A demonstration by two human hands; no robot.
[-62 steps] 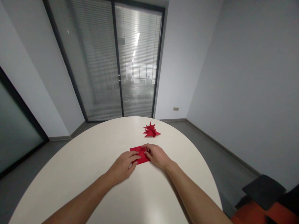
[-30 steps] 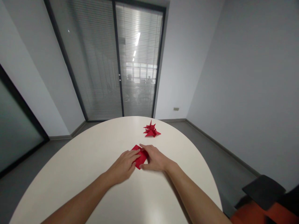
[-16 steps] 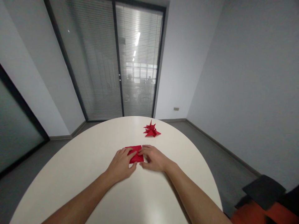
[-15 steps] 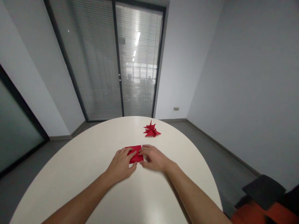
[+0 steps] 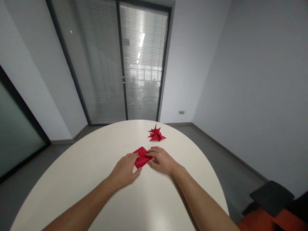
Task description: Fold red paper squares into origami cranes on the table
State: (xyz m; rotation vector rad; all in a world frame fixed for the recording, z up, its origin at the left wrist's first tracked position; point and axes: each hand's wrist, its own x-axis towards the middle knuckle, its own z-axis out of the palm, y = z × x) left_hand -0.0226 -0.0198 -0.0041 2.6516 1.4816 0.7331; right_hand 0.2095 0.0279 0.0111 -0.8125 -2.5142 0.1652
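The left hand [image 5: 123,170], loosely spread, and right hand [image 5: 164,161], grip unclear, touch the red sheet [image 5: 141,160], seemingly part-folded. At its one o'clock, pointed paper shapes [image 5: 156,136] look finished.

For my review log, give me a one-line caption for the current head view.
Both hands touch a piece of red paper on a pale table, with spiky red shapes beyond.
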